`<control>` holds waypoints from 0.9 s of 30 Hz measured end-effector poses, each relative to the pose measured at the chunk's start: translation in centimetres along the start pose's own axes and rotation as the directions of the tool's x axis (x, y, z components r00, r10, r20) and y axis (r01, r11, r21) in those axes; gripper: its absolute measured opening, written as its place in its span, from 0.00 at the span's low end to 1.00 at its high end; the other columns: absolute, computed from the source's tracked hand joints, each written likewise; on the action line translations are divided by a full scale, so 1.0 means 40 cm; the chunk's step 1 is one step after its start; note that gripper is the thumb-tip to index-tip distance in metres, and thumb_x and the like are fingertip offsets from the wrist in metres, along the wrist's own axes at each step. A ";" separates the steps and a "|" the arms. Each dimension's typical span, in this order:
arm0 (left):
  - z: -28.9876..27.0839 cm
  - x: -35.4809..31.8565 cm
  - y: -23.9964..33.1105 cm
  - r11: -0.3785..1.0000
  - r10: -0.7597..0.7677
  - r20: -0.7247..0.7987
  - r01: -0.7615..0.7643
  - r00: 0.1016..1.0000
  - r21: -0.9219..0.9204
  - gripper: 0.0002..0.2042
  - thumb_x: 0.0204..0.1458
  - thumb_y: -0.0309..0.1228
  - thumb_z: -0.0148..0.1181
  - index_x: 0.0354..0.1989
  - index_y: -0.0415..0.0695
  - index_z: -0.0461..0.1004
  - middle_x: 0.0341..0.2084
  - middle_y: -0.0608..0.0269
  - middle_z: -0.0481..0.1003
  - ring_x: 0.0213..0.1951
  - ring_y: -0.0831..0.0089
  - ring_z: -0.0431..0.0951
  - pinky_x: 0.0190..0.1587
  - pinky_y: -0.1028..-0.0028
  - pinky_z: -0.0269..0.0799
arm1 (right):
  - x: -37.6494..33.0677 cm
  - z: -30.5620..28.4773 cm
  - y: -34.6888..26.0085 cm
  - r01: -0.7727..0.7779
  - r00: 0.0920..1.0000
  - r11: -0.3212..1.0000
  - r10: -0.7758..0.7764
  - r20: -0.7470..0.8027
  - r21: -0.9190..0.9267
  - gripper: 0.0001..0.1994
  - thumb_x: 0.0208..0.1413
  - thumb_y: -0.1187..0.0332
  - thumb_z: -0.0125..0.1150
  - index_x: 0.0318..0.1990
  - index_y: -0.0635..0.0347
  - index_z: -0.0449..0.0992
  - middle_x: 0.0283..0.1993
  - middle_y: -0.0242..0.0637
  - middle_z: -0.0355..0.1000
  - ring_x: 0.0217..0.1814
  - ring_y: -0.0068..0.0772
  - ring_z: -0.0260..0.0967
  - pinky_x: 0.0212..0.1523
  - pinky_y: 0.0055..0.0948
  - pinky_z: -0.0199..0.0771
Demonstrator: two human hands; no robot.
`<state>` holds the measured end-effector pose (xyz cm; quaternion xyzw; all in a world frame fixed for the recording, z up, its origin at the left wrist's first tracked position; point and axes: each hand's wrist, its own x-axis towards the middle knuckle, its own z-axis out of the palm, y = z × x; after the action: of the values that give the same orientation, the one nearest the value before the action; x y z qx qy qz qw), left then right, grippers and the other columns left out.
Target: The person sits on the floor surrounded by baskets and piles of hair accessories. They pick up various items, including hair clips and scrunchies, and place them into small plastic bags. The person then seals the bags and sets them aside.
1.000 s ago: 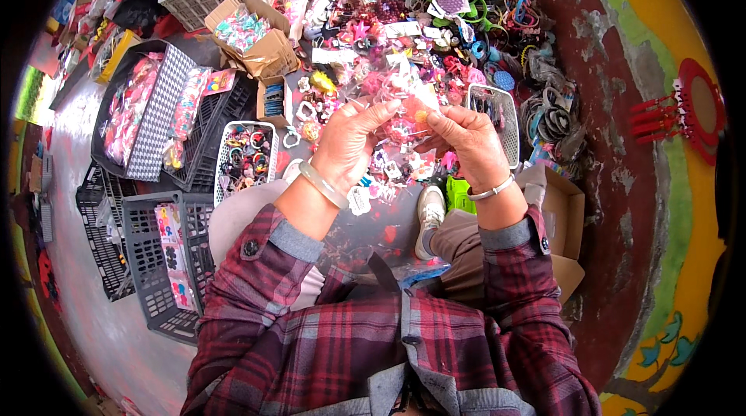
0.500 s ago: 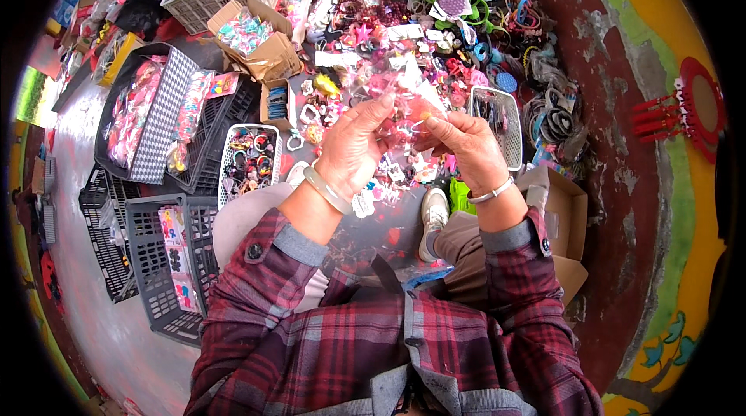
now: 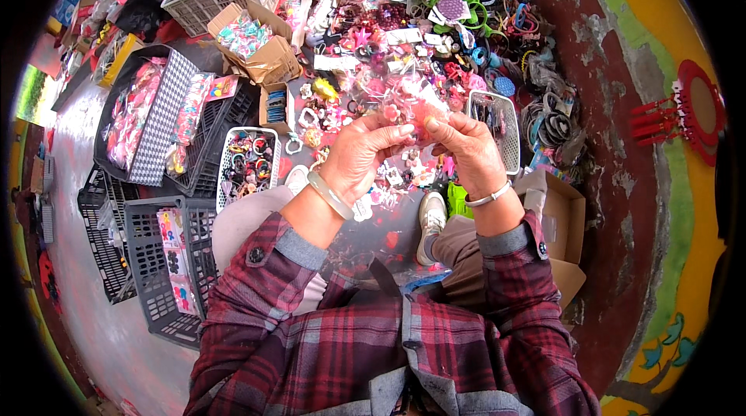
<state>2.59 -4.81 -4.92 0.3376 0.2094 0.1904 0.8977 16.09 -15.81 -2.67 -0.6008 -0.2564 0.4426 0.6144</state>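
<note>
A clear plastic bag (image 3: pixel 410 99) with small pink pieces inside is held up in front of me, over the heap of hair accessories (image 3: pixel 361 39). My left hand (image 3: pixel 353 155) pinches its lower left side, the thumb stretched along the top. My right hand (image 3: pixel 471 153) grips the lower right side between thumb and fingers. Both hands are closed, with most fingertips hidden behind the bag. What exactly the pink pieces are, I cannot make out. A bangle circles each wrist.
Left of my knees stand a white basket of hair ties (image 3: pixel 249 159), a dark grey crate (image 3: pixel 167 315) and a checked box of packets (image 3: pixel 155 132). A small white basket (image 3: pixel 509 132) is beyond my right hand. An opened cardboard box (image 3: pixel 563 218) sits by my right forearm.
My left hand has moved slightly down and to the right along the bag, nearer my right hand. The bag's upper part has shifted and spread; both hands still hold it.
</note>
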 end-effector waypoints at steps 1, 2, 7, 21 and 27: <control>-0.003 0.000 -0.003 1.000 -0.007 -0.010 0.007 1.000 0.006 0.08 0.45 0.27 0.60 0.35 0.44 0.74 0.30 0.69 0.74 0.32 0.80 0.71 0.38 0.79 0.64 | 0.000 0.001 0.000 -0.008 1.000 1.000 0.008 -0.009 0.003 0.11 0.48 0.63 0.61 0.32 0.61 0.77 0.25 0.26 0.72 0.24 0.13 0.61 0.27 0.16 0.61; -0.007 0.001 -0.006 1.000 -0.013 -0.020 0.014 1.000 0.011 0.08 0.45 0.27 0.60 0.35 0.44 0.74 0.30 0.69 0.74 0.32 0.80 0.70 0.38 0.80 0.64 | -0.001 0.003 -0.001 -0.016 1.000 1.000 0.016 -0.017 0.005 0.10 0.48 0.63 0.61 0.32 0.61 0.77 0.25 0.25 0.71 0.24 0.13 0.61 0.27 0.16 0.61; -0.002 0.000 -0.003 0.999 -0.035 -0.058 0.037 0.998 0.038 0.09 0.45 0.29 0.61 0.35 0.44 0.73 0.29 0.69 0.73 0.31 0.81 0.70 0.37 0.79 0.63 | 0.000 0.004 -0.003 -0.035 0.998 0.999 0.036 -0.055 0.022 0.11 0.48 0.63 0.61 0.33 0.61 0.77 0.25 0.26 0.71 0.24 0.14 0.61 0.27 0.16 0.61; 0.007 -0.001 0.011 0.984 0.131 -0.012 -0.132 0.991 -0.119 0.05 0.45 0.25 0.58 0.31 0.45 0.71 0.26 0.70 0.73 0.30 0.81 0.72 0.34 0.78 0.67 | 0.001 0.007 0.015 -0.021 0.996 0.999 0.024 0.086 -0.031 0.11 0.50 0.63 0.59 0.34 0.62 0.77 0.27 0.28 0.72 0.26 0.15 0.64 0.29 0.17 0.62; -0.023 0.010 -0.005 0.984 0.114 -0.064 -0.121 0.991 -0.131 0.06 0.43 0.22 0.56 0.30 0.44 0.71 0.26 0.67 0.73 0.29 0.79 0.72 0.35 0.78 0.68 | -0.005 0.022 0.006 -0.038 0.992 0.998 0.043 0.116 -0.049 0.11 0.49 0.63 0.60 0.34 0.60 0.77 0.27 0.28 0.73 0.27 0.14 0.65 0.29 0.17 0.62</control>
<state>2.48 -4.27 -5.78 0.2828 0.2009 0.2662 0.8994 15.22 -15.55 -2.72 -0.5930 -0.2900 0.4834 0.5749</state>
